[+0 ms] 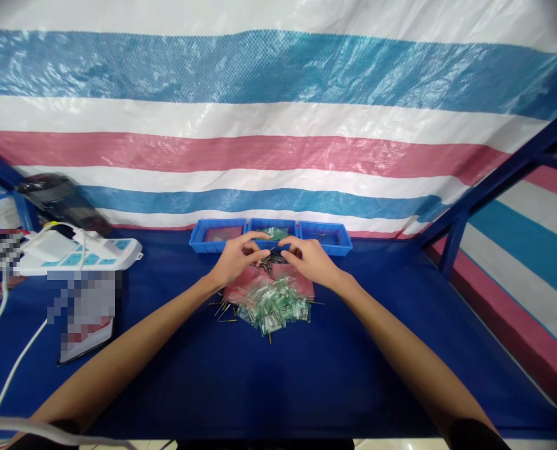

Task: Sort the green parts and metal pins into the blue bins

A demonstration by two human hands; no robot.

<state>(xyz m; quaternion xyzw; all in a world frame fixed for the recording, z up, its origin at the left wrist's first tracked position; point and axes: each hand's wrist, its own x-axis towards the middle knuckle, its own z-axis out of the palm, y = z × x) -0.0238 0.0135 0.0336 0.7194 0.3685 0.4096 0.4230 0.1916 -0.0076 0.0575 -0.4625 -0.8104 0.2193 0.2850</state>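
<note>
My left hand (239, 257) and my right hand (309, 257) hover over the pile near the middle blue tray, thumbs and fingers curved toward each other. A gap shows between the fingers of each, and nothing can be made out in them. Below them lie red bags (244, 284) and a heap of small clear-green bags (275, 303) with metal pieces inside. Dark thin parts (266, 265) sit between the hands. Several loose thin pins (222, 308) are scattered at the heap's left side.
Three blue trays stand in a row behind: left (196, 242) with a red bag, middle (284, 244) with green bags, right (332, 250) with thin parts. At left are a power strip (130, 253), cables, a dark bottle (65, 200) and a phone-like device (93, 312).
</note>
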